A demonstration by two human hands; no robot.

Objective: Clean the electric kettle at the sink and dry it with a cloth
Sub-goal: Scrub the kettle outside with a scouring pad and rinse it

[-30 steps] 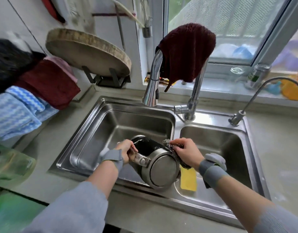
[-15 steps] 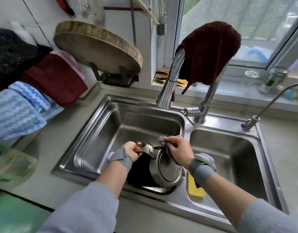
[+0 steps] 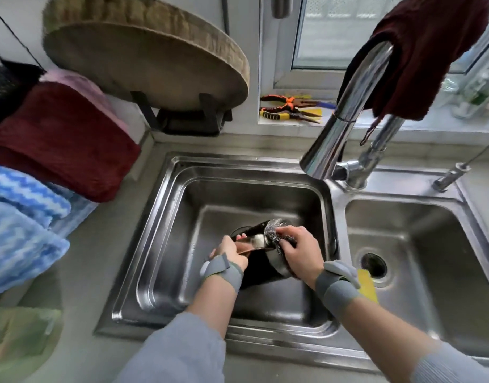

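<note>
The electric kettle (image 3: 258, 268), black and steel, lies tilted in the left basin of the steel sink (image 3: 166, 217). My left hand (image 3: 229, 251) grips its metal handle. My right hand (image 3: 300, 251) holds a wad of steel wool (image 3: 273, 230) and presses it against the kettle's top near the handle. Both hands hide much of the kettle body. A dark red cloth (image 3: 431, 51) hangs over the faucet (image 3: 345, 111) above the sink.
A yellow sponge (image 3: 367, 283) lies at the divider by the right basin (image 3: 431, 258). A round wooden board (image 3: 144, 48) leans on a stand at the back. Folded towels (image 3: 44, 150) pile on the left counter. Pliers (image 3: 287, 109) lie on the windowsill. A thin second tap (image 3: 453, 175) stands right.
The kettle has turned and sunk deeper into the left basin. My right hand has slid the steel wool from the kettle's rim toward the handle. The camera has moved closer.
</note>
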